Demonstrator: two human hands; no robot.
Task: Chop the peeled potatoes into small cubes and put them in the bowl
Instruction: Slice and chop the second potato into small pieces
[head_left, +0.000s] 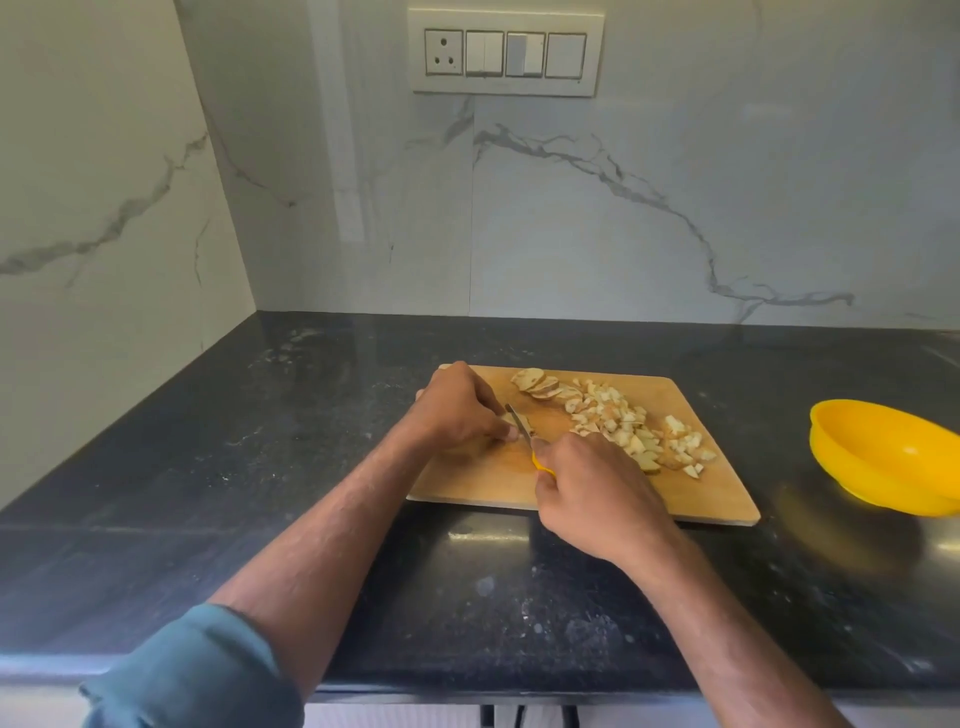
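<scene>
A wooden cutting board (691, 499) lies on the black counter. My left hand (457, 410) curls over a potato piece (511, 422) at the board's left and holds it down; most of the piece is hidden. My right hand (592, 493) grips a yellow-handled knife (522, 423), whose blade rests against the piece by my left fingertips. A row of potato slices (537, 385) lies at the board's far edge. A heap of potato cubes (644, 431) spreads over its right half. An empty yellow bowl (883, 457) stands to the right of the board.
The black stone counter (249, 467) runs into a corner at the left, with marble walls behind and to the left. A switch panel (506, 52) is mounted high on the back wall. The counter's front edge crosses the bottom of the view.
</scene>
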